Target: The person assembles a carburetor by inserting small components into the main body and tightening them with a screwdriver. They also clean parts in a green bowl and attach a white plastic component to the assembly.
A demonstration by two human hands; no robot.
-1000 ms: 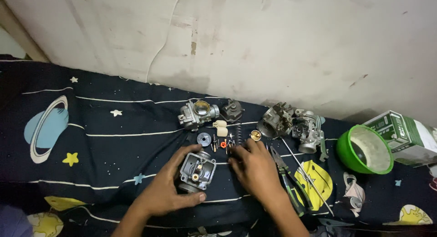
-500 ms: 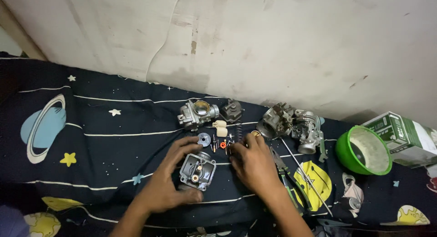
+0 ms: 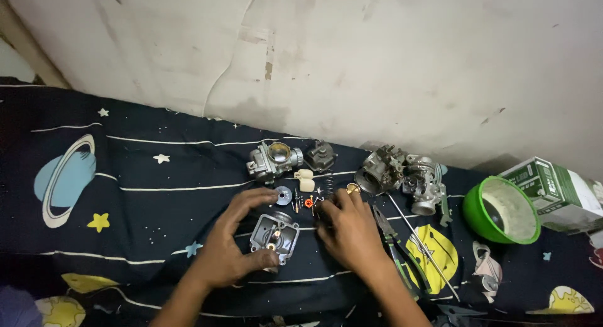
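Left hand (image 3: 229,255): grasping the carburetor body (image 3: 274,237), fingers curved over its top and thumb at its near edge; the body rests on the bed sheet (image 3: 157,195), near the sheet's middle.
Right hand (image 3: 353,236): palm down, fingertips among the small loose parts (image 3: 308,201); whether the grip pinches one, I cannot tell.
Risk, small parts: soft, wrinkled fabric; a nudge from either wrist could likely roll jets or the spring (image 3: 328,187) into a fold.
Risk, body: cast piece on a yielding surface; it may tip if released carelessly.
Materials, body: dull grey cast metal, boxy, with brass fittings inside.
Second carburetor (image 3: 273,159): grey metal with a round throat, toward the sheet's far edge.
Third carburetor (image 3: 402,175): knobbly, darker casting.
Pliers (image 3: 396,251): dark handles, beside the right wrist.
Bowl (image 3: 501,211): green plastic, round, toward the right edge.
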